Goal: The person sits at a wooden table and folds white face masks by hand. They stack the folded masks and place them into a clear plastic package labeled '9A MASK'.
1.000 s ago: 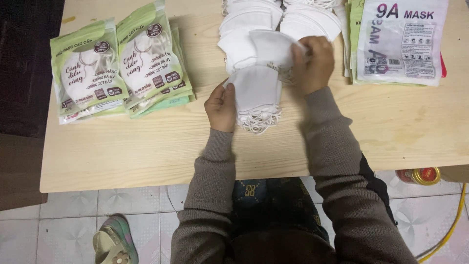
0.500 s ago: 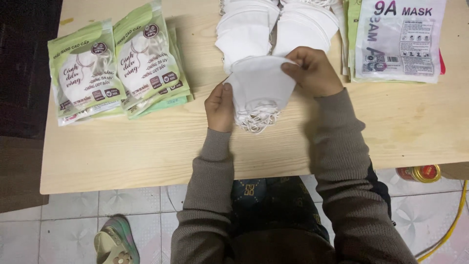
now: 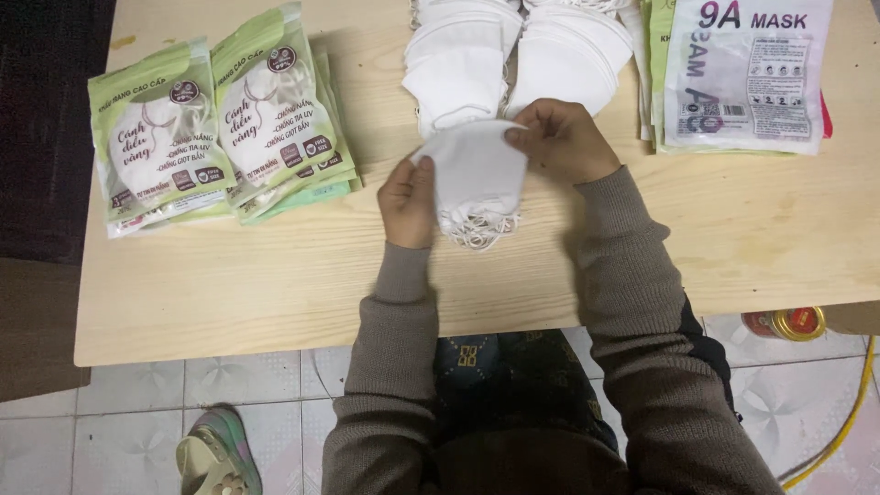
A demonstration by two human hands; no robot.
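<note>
Both hands pinch a small stack of folded white fabric masks [image 3: 477, 179] over the pale wooden table [image 3: 275, 293]: left hand [image 3: 408, 202] grips one edge, right hand [image 3: 564, 142] the top corner. Green-and-white sealed packs [image 3: 220, 128] sit finished at left; loose white mask piles [image 3: 513, 55] behind await bagging, I'd judge.

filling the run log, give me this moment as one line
left hand: holds white mask bundle | right hand: pinches its top | behind: mask stacks | table

On the bench [image 3: 275, 284], packaged masks [image 3: 215, 128] lie at the left, loose mask stacks [image 3: 513, 55] at the far middle, flat packets [image 3: 742, 73] at the right. A sandal [image 3: 215, 454] sits on the floor below.
</note>
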